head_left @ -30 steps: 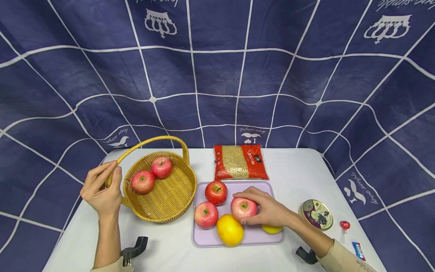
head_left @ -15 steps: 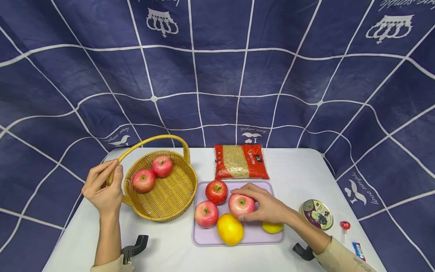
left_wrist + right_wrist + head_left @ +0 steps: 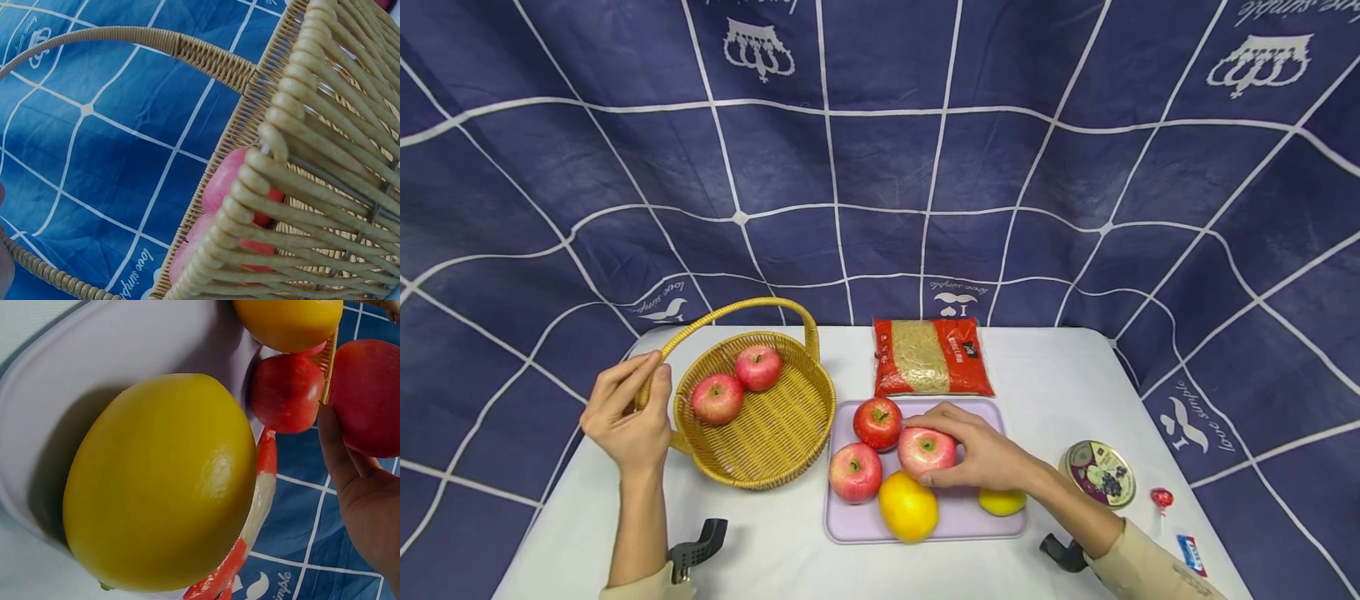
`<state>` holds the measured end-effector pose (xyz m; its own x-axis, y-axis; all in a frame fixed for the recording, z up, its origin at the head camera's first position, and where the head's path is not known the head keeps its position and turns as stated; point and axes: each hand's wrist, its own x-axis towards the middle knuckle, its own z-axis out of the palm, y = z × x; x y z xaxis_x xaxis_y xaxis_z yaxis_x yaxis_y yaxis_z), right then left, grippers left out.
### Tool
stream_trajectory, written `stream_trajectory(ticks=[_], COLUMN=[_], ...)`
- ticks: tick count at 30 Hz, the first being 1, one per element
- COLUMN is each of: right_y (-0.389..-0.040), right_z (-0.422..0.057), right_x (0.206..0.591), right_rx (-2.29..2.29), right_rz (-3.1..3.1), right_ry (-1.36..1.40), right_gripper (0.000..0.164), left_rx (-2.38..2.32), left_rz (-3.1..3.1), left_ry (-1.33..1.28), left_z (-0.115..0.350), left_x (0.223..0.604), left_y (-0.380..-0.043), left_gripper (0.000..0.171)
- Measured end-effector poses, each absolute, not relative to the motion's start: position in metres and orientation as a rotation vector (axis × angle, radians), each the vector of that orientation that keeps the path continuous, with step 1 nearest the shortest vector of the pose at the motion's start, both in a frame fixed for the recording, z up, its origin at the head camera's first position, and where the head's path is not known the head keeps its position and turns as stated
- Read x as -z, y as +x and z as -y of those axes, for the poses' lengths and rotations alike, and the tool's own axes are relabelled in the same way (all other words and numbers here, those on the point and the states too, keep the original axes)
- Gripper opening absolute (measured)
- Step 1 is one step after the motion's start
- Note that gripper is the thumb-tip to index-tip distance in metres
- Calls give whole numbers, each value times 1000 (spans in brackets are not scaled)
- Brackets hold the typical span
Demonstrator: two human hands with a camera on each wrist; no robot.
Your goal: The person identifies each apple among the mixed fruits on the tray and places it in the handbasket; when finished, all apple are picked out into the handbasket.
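In the head view, the left hand [image 3: 628, 417] is covering part of the wicker handle [image 3: 733, 310], and the right hand [image 3: 981, 454] is hiding part of the held apple [image 3: 927, 451] and the top of the yellow fruit [image 3: 1002, 502] at lower right of centre. Both sleeves [image 3: 1150, 568] are running out through the bottom edge. At lower right, print on the round tin [image 3: 1103, 473] and candy wrapper [image 3: 1192, 554] is appearing too small to read.

In the left wrist view, the right edge is cutting off the basket [image 3: 337, 119], whose weave is partly screening two apples [image 3: 224, 182]. In the right wrist view, the right edge is cropping the held apple, the top edge is clipping the orange-yellow fruit [image 3: 290, 324], and the yellow fruit is covering part of the red bag [image 3: 267, 455].
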<state>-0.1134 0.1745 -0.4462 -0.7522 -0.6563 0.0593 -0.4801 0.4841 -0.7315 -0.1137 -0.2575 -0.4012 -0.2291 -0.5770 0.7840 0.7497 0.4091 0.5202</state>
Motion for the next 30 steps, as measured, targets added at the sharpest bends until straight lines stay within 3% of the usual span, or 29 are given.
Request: stream_trajectory(ticks=[30], right_y=[-124], right_z=[-152], right_x=[438], right_rx=[1143], right_rz=[-2495], right_ry=[-966], right_gripper=[67], left_rx=[1227], left_rz=[1324], left_ry=[-164], left_z=[258], left_x=[402], left_y=[-113], left_gripper=[14])
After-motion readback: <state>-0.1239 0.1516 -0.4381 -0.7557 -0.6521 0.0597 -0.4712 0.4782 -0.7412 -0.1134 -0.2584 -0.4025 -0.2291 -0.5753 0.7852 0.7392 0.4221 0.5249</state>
